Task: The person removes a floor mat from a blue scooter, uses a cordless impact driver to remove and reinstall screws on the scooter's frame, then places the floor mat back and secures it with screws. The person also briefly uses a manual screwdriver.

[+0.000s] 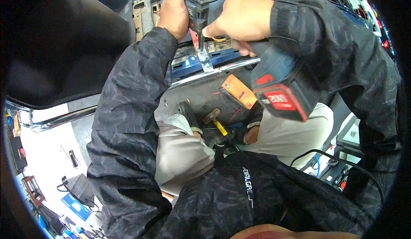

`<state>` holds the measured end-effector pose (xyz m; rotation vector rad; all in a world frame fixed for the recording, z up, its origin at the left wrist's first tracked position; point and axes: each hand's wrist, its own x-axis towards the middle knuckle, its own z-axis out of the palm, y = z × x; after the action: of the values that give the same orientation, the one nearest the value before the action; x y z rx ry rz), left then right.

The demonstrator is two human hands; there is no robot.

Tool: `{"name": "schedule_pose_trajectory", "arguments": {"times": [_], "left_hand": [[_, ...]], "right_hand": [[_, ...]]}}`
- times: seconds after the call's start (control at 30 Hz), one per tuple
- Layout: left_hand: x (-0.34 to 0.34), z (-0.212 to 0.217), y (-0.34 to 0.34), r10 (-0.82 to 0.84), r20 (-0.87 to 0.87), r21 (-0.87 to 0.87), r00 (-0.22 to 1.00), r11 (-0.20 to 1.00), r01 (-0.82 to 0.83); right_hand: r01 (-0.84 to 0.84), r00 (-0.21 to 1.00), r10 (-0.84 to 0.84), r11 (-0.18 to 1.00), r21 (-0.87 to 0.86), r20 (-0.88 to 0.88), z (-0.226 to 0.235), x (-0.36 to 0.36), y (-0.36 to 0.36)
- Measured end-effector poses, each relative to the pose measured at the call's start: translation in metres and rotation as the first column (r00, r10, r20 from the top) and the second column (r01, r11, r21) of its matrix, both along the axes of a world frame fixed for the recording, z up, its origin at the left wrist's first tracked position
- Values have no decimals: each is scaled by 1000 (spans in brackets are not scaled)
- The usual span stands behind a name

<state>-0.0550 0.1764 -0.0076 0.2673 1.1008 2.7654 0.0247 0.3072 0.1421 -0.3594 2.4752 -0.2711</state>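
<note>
My right hand (239, 18) grips a black and red cordless drill (205, 1) by its handle, with its battery pack (280, 89) hanging lower right. The drill's bit points down at a small metal bracket (204, 59) sitting on a chrome rail (214, 72). My left hand (173, 10) rests against the left side of the drill's head and the metal frame behind it. Both dark patterned sleeves reach up from below.
A large black seat (60, 42) fills the upper left. Below the rail lie an orange box (239, 91), a yellow-handled hammer (215, 121) and red and blue wires. My knees in light trousers (184, 149) are underneath. Tools and a dark bag (79, 187) lie on the white floor at left.
</note>
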Motion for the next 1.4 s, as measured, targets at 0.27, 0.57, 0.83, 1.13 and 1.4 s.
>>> {"name": "schedule_pose_trajectory", "arguments": {"times": [0.27,0.57,0.83,1.13,1.4], "left_hand": [[7,0,-1,-94,17,89,995,992,92],[4,-8,-3,104,-154,-33,983,993,-111],[0,-13,-4,173,-376,-329,910,893,-306],[1,-5,0,146,-210,-136,967,975,-176],[14,0,-4,226,-349,-257,910,910,-325]], "right_hand": [[245,968,-243,969,-19,57,2,4,-4],[177,981,-178,984,20,81,5,1,-6],[194,978,-197,980,46,63,6,-2,-4],[7,1000,-8,996,86,12,5,-5,0],[-623,760,642,676,394,99,11,-23,4]]}}
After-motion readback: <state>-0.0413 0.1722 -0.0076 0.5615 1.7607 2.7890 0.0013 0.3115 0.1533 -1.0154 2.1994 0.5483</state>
